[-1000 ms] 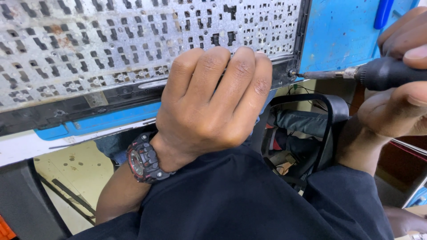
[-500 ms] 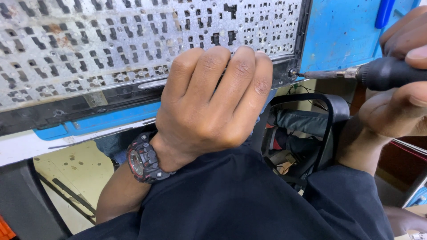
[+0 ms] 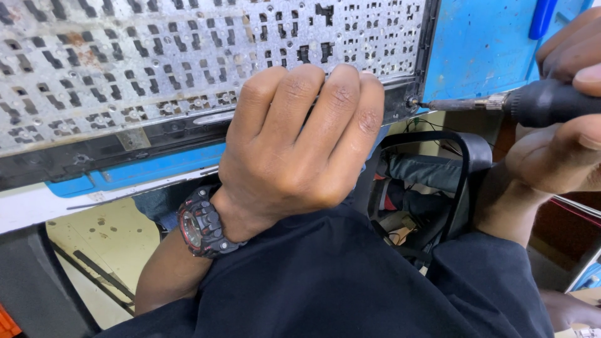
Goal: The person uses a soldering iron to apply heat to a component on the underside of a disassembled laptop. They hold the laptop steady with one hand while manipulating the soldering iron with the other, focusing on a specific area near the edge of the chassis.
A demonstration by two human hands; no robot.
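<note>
Left hand covers the keyboard frame's near edge; blue mat lies open.

The left hand lies knuckles up, its fingers curled over and pressing down, wrist bent. The right hand is closed in a grip, thumb on top.

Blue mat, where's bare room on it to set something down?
The blue mat is bare between the keyboard frame and the blue pen. It is crowded lower down: left hand on the frame's edge, right hand with the screwdriver.
</note>
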